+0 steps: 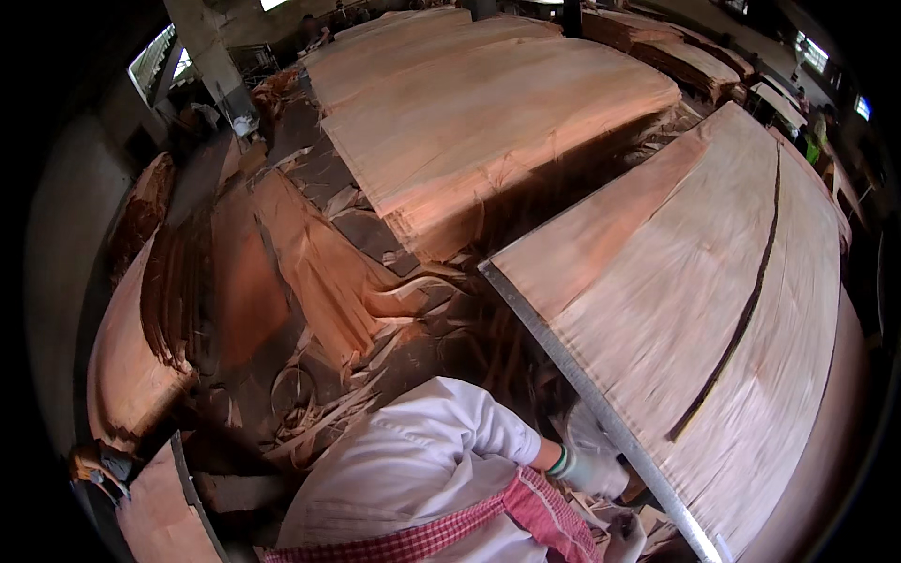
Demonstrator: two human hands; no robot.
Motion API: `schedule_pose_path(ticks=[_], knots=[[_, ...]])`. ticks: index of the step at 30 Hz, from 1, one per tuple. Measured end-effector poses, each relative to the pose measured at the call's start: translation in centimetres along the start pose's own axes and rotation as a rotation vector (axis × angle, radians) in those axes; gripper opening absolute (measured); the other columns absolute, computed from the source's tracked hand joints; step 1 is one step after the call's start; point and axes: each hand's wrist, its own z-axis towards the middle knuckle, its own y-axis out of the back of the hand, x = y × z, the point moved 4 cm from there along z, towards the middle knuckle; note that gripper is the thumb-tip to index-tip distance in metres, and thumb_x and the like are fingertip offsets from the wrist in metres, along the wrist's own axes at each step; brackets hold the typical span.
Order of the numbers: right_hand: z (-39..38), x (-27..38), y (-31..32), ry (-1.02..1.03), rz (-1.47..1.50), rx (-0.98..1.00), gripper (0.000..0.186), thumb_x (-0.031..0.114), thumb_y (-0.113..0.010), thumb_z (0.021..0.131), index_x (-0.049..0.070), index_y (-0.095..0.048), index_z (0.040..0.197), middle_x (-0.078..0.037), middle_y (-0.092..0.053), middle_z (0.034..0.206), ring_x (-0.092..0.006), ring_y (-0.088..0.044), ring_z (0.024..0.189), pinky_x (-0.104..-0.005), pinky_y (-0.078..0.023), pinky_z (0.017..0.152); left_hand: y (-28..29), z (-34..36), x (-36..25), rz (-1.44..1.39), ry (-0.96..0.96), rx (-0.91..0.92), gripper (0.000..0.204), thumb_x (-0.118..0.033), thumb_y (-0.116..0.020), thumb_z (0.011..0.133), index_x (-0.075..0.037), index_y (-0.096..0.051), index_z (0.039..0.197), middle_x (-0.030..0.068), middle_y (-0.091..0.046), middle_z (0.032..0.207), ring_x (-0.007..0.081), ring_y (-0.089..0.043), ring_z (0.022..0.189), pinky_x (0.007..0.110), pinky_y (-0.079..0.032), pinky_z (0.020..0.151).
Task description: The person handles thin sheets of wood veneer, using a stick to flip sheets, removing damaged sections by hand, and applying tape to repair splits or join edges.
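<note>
My left hand (595,472), in a white glove with a green cuff, reaches down beside the metal edge (572,364) of the table at right. Its fingers point away from me and partly blend into the shadow, so their grip is unclear. Lower down, what looks like my right hand (626,537), also in a pale glove, is only partly visible below the left. Thin wood veneer sheets (685,281) lie on that table, with a long dark split (737,342) in the top one. A whitish, crumpled thing (587,429) sits just beyond my left hand.
A tall stack of veneer sheets (497,122) stands ahead. Loose, bent veneer (314,267) and scattered strips (324,413) cover the floor at left, near a curved stack (131,347). A red checked cloth (404,542) hangs across my white shirt. People stand far right.
</note>
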Motion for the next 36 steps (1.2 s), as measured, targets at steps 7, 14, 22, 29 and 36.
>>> schedule_pose_path(ticks=[7,14,22,29,36], knots=[[2.8,4.3,-0.9,-0.631,0.356,-0.520,0.017,0.011,-0.061,0.089,-0.005,-0.059,0.096,-0.007,-0.061,0.079,-0.0174,-0.055,0.070,-0.0333,-0.045,0.062,1.2,0.1,-1.4,-0.650,0.121,-0.348,0.026,-0.022,-0.064,0.087,-0.003,-0.057,0.104,0.0125,-0.061,0.094,0.0259,-0.060,0.079,0.038,-0.048,0.070],[-1.2,1.1,-0.8,-0.770,0.024,-0.289,0.015,0.001,-0.061,0.084,-0.003,-0.063,0.098,-0.011,-0.065,0.081,-0.0154,-0.059,0.075,-0.0302,-0.049,0.070,-4.3,2.4,5.1,-0.801,0.394,-0.406,0.018,-0.017,-0.058,0.091,0.000,-0.058,0.095,0.0119,-0.062,0.085,0.0207,-0.061,0.077,0.035,-0.051,0.067],[-22.7,-7.0,7.9,-1.205,-0.757,-0.641,0.021,0.013,-0.058,0.087,0.006,-0.061,0.106,-0.019,-0.061,0.104,-0.0394,-0.059,0.093,-0.0430,-0.049,0.078,-16.0,10.4,12.1,-1.266,0.758,-0.439,0.010,-0.006,-0.055,0.091,-0.002,-0.060,0.099,0.0061,-0.063,0.078,0.0123,-0.058,0.064,0.025,-0.050,0.057],[-14.7,-13.5,2.1,-1.092,0.255,-1.180,0.031,0.029,-0.061,0.094,0.001,-0.065,0.106,-0.005,-0.065,0.095,-0.0129,-0.057,0.087,-0.0274,-0.046,0.082,-28.5,17.8,22.6,-0.371,0.899,-0.305,0.040,-0.035,-0.050,0.095,-0.004,-0.060,0.119,0.0146,-0.057,0.127,0.0284,-0.055,0.113,0.038,-0.042,0.098],[0.0,-19.3,-6.0,-0.755,0.437,-1.077,0.024,0.018,-0.063,0.092,-0.002,-0.062,0.105,-0.009,-0.064,0.095,-0.0153,-0.056,0.086,-0.0286,-0.044,0.079,-26.1,15.5,23.6,-0.010,1.114,-0.646,0.044,-0.037,-0.049,0.091,-0.001,-0.061,0.115,0.0202,-0.062,0.115,0.0328,-0.060,0.101,0.040,-0.047,0.088]])
